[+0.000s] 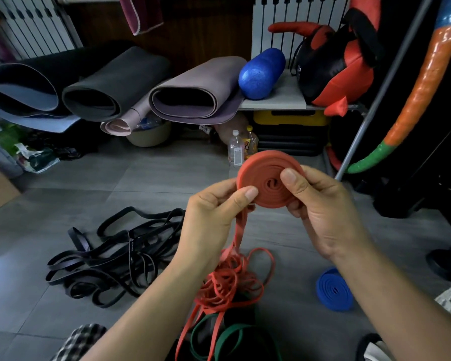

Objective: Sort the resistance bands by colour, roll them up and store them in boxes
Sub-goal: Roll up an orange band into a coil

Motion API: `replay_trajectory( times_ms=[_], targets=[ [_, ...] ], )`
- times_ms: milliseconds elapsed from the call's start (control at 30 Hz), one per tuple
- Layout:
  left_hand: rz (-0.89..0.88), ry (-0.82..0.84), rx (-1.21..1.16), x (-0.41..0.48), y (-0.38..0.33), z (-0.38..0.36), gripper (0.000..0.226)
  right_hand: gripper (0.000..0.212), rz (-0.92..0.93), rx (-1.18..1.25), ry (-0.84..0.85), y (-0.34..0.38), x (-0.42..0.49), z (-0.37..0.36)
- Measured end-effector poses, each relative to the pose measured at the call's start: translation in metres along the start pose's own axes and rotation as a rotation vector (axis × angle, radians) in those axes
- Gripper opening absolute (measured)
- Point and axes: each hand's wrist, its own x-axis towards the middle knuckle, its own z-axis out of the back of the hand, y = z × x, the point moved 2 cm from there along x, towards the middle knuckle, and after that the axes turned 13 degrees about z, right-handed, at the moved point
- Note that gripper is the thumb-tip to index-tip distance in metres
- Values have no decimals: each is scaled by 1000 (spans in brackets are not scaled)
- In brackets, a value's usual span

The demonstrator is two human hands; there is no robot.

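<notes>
A flat, spiral-wound coil of matte red resistance band (268, 178) is pinched between the left hand (214, 217) and right hand (320, 212), above the floor (141, 178); its loose tail hangs down.

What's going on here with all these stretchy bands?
A person is rolling a red resistance band into a flat coil, gripping it between the left hand and the right hand. Its loose tail hangs down to a red tangle on the floor. A blue band lies rolled up to the right; the black bands and green bands lie loose.
</notes>
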Motion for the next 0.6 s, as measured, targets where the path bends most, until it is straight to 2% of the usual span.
replay_trajectory(
  times_ms=[100,167,233,267,333,433,600],
  targets=[
    [-56,-19,96,6,-3,7,10,25,-104,-57,101,-4,1,5],
    [-99,-39,267,11,-3,16,19,31,-120,-308,206,-3,3,11],
    [-113,-45,448,14,0,21,19,48,-26,-627,318,-1,4,13],
    [-111,-18,523,14,2,21,10,53,40,-741,373,1,4,12],
    [-103,55,618,12,4,17,7,51,103,-796,466,5,4,8],
    [-57,129,543,10,6,13,15,49,97,-730,490,7,3,8],
    [62,124,199,12,10,15,23,33,159,-561,310,8,2,6]
  ],
)
